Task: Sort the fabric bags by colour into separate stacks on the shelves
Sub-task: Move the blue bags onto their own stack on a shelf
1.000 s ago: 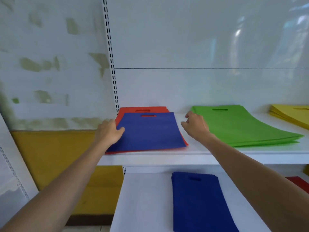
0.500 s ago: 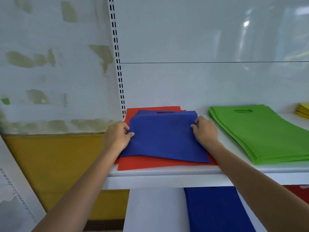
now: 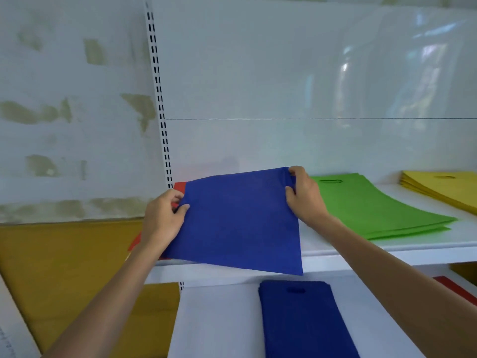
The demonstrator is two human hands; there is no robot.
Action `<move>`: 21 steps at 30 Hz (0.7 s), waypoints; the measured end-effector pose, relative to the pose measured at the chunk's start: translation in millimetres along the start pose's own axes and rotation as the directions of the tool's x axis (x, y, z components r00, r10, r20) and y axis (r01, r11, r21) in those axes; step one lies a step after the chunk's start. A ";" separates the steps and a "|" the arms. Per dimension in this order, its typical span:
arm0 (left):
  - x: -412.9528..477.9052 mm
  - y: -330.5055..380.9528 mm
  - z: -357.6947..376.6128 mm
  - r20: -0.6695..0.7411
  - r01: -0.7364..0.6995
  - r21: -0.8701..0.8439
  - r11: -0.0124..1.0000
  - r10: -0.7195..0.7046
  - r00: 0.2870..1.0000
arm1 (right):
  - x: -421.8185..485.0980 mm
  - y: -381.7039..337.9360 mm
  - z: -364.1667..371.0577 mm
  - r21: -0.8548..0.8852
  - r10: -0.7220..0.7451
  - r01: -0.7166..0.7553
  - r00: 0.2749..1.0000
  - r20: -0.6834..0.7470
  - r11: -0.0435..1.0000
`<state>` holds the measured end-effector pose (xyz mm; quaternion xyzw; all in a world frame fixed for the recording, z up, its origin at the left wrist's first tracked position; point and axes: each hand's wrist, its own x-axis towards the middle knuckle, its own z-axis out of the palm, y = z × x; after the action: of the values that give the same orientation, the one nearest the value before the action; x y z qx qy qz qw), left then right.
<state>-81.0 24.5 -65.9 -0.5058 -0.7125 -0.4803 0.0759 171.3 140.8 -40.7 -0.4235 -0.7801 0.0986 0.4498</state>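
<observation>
Two piles lie on the lower shelf, nearest the camera. One is a stack of dark blue bags, its near end cut off by the bottom of the frame. The other, at the far right, is a sliver of red too cropped to identify.

Above them, one blue bag is held tilted over the front of the upper shelf, its low corner hanging past the shelf edge. The left hand pinches the bag's left edge between thumb and fingers. The right hand grips the top right corner, bunching the cloth, and the handle slot cannot be made out.

The held bag hides nearly all of the red bags beneath it. Only a back corner and a strip beside the left wrist show.

Further right sit a green stack and a yellow stack, the yellow one cut off by the frame edge. Behind stand a slotted upright and a white back panel with blurred reflections.
</observation>
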 end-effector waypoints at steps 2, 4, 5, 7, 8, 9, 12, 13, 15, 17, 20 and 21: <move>-15.6 21.4 1.4 -0.023 -0.042 -0.025 0.999 0.041 0.999 | -12.1 5.1 -26.1 -0.016 -0.017 0.016 0.999 -0.048 1.000; -31.8 43.7 5.8 -0.037 -0.069 -0.061 0.996 0.067 0.997 | -25.2 11.6 -54.3 -0.030 -0.032 0.029 0.994 -0.108 0.999; -40.8 55.9 9.0 -0.042 -0.083 -0.085 0.993 0.080 0.996 | -32.4 15.3 -69.4 -0.032 -0.032 0.027 0.990 -0.140 0.999; -58.8 81.0 17.4 -0.050 -0.110 -0.135 0.985 0.104 0.993 | -47.4 25.6 -98.9 -0.006 -0.012 0.011 0.978 -0.209 1.000; -68.8 94.4 23.2 -0.048 -0.121 -0.163 0.979 0.115 0.992 | -56.7 32.5 -114.2 0.013 0.010 -0.007 0.971 -0.238 1.000; -79.9 107.3 30.3 -0.041 -0.131 -0.191 0.973 0.125 0.991 | -66.9 42.4 -128.4 0.029 0.039 -0.033 0.966 -0.257 0.999; -117.2 142.1 57.8 0.007 -0.164 -0.256 0.953 0.171 0.985 | -105.8 78.0 -167.6 0.049 0.164 -0.157 0.950 -0.265 0.986; -130.7 150.8 69.0 0.029 -0.167 -0.278 0.946 0.182 0.983 | -120.9 90.6 -178.8 0.056 0.219 -0.212 0.942 -0.255 0.976; -159.5 164.6 92.1 0.088 -0.151 -0.315 0.937 0.187 0.978 | -153.7 116.1 -197.5 0.044 0.328 -0.326 0.920 -0.214 0.944; -191.4 170.7 117.2 0.159 -0.129 -0.328 0.936 0.189 0.969 | -187.6 142.4 -209.3 -0.013 0.408 -0.414 0.902 -0.145 0.910; -247.0 160.4 156.4 0.310 -0.131 -0.298 0.945 0.226 0.924 | -237.7 182.8 -211.7 -0.174 0.478 -0.474 0.878 -0.021 0.863; -265.3 152.0 169.0 0.369 -0.121 -0.278 0.953 0.222 0.902 | -252.2 195.0 -208.9 -0.230 0.506 -0.487 0.862 0.027 0.843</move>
<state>229.9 -14.6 -220.3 -0.6590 -0.5996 -0.4447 -0.0915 506.6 25.7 -180.6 -0.6523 -0.6686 0.1448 0.3263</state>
